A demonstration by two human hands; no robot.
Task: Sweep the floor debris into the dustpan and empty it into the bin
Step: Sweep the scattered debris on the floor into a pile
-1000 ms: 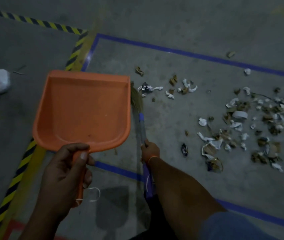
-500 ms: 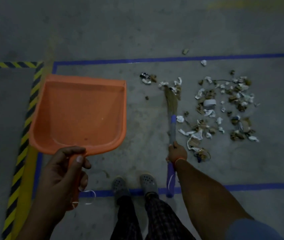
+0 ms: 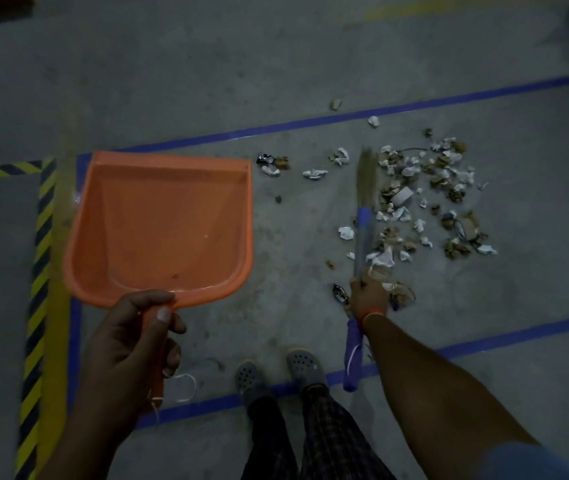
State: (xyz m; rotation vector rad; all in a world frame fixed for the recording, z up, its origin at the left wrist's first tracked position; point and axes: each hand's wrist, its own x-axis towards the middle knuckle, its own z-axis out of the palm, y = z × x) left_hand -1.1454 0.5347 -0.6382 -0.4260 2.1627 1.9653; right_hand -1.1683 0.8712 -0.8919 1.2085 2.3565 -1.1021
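Left hand (image 3: 130, 336) grips the handle of the orange dustpan (image 3: 165, 226), fingers curled round it, thumb on top; right hand (image 3: 368, 297) grips the broom (image 3: 362, 237) partway up its shaft, fingers wrapped round. Grey concrete floor (image 3: 276, 64) fills the view, marked with blue tape lines (image 3: 414, 105) forming a box, plus a yellow-black hazard stripe (image 3: 38, 271) down the left side. Dustpan held up over the left part of the blue box, mouth pointing away, pan looks empty apart from small specks. Debris pile (image 3: 432, 195) lies on the floor to the right, inside the blue box: white paper scraps, brown bits, a roll of tape; well apart from the dustpan. Broom has a purple handle and straw bristles (image 3: 368, 174), bristle end at the pile's left edge, handle end down near the near blue line. A few stray scraps (image 3: 274, 166) sit between dustpan and pile. Person's grey clogs (image 3: 278, 372) and checked trousers (image 3: 317, 434) at the bottom centre. White string loop (image 3: 184, 388) hangs from the dustpan handle end. Bin not in view.
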